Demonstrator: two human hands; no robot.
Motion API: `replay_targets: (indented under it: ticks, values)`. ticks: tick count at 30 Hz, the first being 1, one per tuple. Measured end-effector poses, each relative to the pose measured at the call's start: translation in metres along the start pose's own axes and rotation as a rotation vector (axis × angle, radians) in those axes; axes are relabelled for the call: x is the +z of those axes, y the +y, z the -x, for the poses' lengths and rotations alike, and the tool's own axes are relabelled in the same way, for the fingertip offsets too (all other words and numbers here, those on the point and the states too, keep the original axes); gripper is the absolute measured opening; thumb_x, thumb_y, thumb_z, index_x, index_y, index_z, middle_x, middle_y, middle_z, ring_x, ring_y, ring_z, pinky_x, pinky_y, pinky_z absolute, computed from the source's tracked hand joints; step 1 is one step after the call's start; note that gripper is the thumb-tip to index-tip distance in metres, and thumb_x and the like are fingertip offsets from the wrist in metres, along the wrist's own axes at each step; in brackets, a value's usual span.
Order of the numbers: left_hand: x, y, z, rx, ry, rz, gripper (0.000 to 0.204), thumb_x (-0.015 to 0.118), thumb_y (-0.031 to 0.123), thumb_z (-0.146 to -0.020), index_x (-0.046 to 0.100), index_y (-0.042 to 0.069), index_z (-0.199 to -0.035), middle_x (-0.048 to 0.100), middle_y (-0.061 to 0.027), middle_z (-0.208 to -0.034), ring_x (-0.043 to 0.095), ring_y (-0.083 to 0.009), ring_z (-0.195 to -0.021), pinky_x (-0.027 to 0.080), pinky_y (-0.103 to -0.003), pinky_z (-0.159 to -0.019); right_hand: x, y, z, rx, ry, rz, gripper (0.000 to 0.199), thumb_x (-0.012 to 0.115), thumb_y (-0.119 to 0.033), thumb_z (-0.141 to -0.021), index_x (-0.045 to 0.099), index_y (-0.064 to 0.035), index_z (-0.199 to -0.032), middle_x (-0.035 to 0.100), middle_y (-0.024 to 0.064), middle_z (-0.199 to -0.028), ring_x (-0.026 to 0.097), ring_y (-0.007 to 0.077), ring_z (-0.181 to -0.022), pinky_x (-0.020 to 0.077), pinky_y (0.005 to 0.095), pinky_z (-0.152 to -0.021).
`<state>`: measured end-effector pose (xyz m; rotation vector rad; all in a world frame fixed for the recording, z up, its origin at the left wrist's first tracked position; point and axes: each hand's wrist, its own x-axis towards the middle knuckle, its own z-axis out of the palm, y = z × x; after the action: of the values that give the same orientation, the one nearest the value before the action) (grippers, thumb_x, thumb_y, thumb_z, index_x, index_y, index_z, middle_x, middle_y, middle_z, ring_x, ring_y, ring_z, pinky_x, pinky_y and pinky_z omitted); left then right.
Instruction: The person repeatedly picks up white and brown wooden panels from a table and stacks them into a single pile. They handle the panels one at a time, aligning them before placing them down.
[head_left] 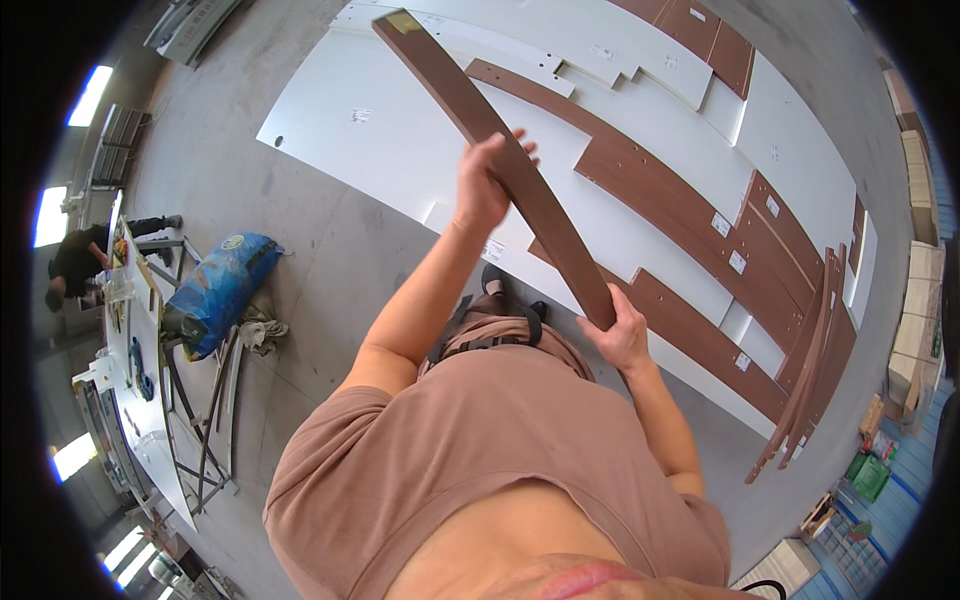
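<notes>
A long, narrow brown board (500, 155) slants across the view in front of me, with a yellowish patch on its far upper-left end. My left hand (484, 182) is closed round it near the middle, fingertips showing past the far edge. My right hand (622, 335) grips its near lower end. Beneath it lie white panels (340, 160) and brown panels (690, 215), several with small white labels. A bundle of thin brown strips (812, 350) rests across the panels at the right.
On the left stands a long worktable (150, 430), with another person (85, 260) bent beside it. A blue bag (222, 290) leans by the table's legs, near loose strips. Stacks of pale boards (915, 320) line the right wall, close to a green container (870, 475).
</notes>
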<state>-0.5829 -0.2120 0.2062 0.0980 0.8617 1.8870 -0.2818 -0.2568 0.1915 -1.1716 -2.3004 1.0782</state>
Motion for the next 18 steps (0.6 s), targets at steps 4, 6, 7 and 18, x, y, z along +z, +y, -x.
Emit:
replay_targets:
  ticks: [4,6,7,18]
  values:
    - [-0.012,0.048,-0.016,0.133,-0.03,0.053,0.04,0.062,0.028,-0.092,0.053,-0.001,-0.118,0.061,-0.0196,-0.115,0.06,-0.0349,-0.108,0.048,-0.054,-0.1,-0.042,0.027,0.021,-0.2,0.085,0.209,0.061,0.083,-0.025,-0.072,0.059,-0.0011,-0.124,0.069,0.0207,-0.11,0.068,0.037,-0.099,0.0562,0.0425,-0.086]
    - [-0.027,0.07,-0.023,0.209,-0.053,0.069,0.027,0.058,0.03,-0.096,0.058,0.005,-0.107,0.062,-0.0195,-0.115,0.062,-0.0346,-0.108,0.05,-0.056,-0.095,-0.081,0.047,0.018,-0.203,0.048,0.281,0.059,0.081,-0.025,-0.074,0.059,-0.0024,-0.124,0.068,0.0196,-0.11,0.067,0.037,-0.099,0.055,0.0421,-0.085]
    - [-0.035,0.075,-0.022,0.283,-0.083,0.036,0.036,0.053,0.033,-0.099,0.056,0.001,-0.117,0.062,-0.0205,-0.118,0.061,-0.0374,-0.112,0.048,-0.059,-0.1,-0.096,0.056,0.017,-0.153,0.056,0.376,0.057,0.08,-0.024,-0.074,0.06,-0.0049,-0.124,0.067,0.0185,-0.106,0.065,0.038,-0.097,0.0544,0.0433,-0.082]
    - [-0.183,0.077,0.033,0.03,0.221,-0.257,0.038,0.065,0.001,-0.092,0.055,-0.001,-0.128,0.063,-0.0158,-0.119,0.063,-0.0304,-0.109,0.057,-0.048,-0.09,-0.118,0.147,-0.063,-0.013,-0.076,0.811,0.055,0.072,-0.009,-0.071,0.055,-0.0096,-0.123,0.064,0.0102,-0.113,0.059,0.0291,-0.115,0.0416,0.0431,-0.103]
